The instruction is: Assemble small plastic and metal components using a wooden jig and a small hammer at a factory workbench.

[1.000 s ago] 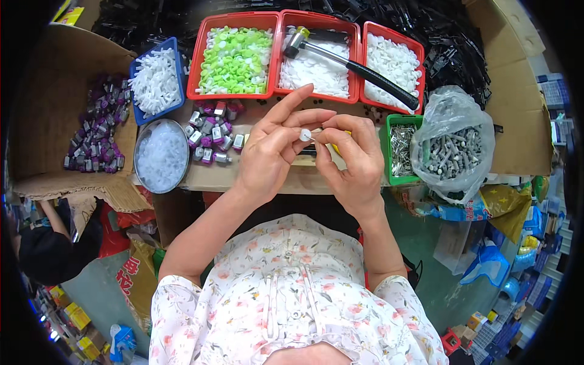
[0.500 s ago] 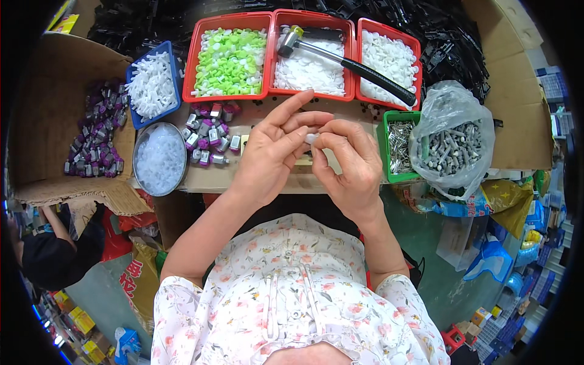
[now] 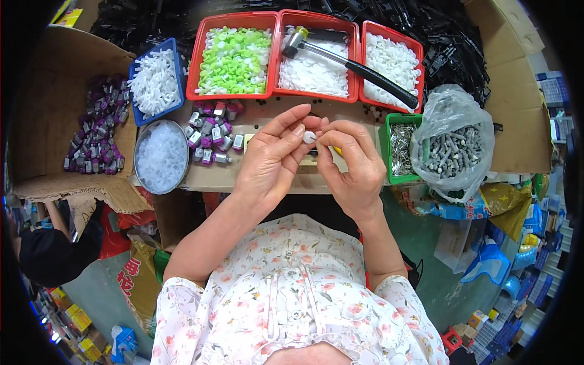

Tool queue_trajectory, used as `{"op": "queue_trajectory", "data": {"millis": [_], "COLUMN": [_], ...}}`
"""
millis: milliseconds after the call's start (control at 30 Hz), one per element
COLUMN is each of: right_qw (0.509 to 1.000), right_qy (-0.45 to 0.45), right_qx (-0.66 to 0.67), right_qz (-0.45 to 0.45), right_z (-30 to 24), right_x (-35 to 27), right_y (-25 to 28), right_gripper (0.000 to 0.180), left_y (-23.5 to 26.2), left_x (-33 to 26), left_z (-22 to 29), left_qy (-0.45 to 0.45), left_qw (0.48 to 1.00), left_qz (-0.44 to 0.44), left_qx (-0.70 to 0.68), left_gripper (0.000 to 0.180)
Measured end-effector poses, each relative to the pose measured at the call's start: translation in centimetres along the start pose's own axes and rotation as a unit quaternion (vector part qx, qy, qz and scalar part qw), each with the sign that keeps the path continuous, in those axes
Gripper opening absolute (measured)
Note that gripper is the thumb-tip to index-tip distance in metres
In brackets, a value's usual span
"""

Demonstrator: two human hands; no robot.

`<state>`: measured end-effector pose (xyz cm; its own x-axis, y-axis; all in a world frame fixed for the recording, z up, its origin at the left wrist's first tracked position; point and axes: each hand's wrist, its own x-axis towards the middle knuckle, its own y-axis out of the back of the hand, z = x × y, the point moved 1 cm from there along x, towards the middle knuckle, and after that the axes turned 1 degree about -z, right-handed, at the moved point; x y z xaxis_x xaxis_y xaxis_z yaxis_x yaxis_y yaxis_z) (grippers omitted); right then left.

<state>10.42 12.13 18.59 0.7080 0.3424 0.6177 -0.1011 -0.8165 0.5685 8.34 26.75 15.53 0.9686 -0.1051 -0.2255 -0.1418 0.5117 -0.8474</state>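
My left hand (image 3: 267,159) pinches a small round white plastic piece (image 3: 308,137) between thumb and fingers, above the near edge of the work table. A short thin dark line, perhaps a pin, shows at the middle of its face. Close against its right side, my right hand (image 3: 358,167) is closed in a pinch; whatever its fingertips hold is too small to make out. Left of my left hand lies a loose pile of small grey motors with purple ends (image 3: 212,134). A bit of something yellow (image 3: 337,151) shows below my right fingers.
Red trays of green-and-white caps (image 3: 234,64), white pieces (image 3: 313,76) and white parts (image 3: 392,64) line the back. A hammer (image 3: 359,68) lies across them. Left are a blue tray (image 3: 139,115) and a round bowl (image 3: 161,158); right, a green box (image 3: 382,146) and plastic bag (image 3: 453,100).
The white piece has turned in my left fingers, so its round face now shows. My right fingertips have shifted slightly to the right of it. The yellow thing has come into sight.
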Motion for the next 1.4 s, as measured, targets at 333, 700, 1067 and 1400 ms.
{"op": "queue_trajectory", "data": {"millis": [333,700,1067,1400], "right_qw": [1.0,0.995,0.945,0.978], "right_qy": [0.007,0.056,-0.184,-0.092], "right_qx": [0.009,-0.084,0.268,0.166], "right_qz": [0.007,0.002,-0.038,-0.09], "right_z": [0.2,-0.3,1.0,1.5], "right_x": [-0.3,-0.4,-0.9,-1.0], "right_y": [0.0,-0.3,-0.2,0.9], "right_gripper": [0.022,0.022,0.011,0.016], "left_y": [-0.2,-0.5,0.8,0.4], "left_x": [-0.2,-0.5,-0.5,-0.7], "left_z": [-0.1,0.0,0.4,0.6], "left_qy": [-0.013,-0.033,0.001,-0.016], "left_qw": [1.0,0.998,1.0,0.991], "left_qz": [0.001,0.013,-0.015,-0.05], "left_qx": [0.01,0.05,0.022,0.126], "left_gripper": [0.031,0.036,0.044,0.056]}}
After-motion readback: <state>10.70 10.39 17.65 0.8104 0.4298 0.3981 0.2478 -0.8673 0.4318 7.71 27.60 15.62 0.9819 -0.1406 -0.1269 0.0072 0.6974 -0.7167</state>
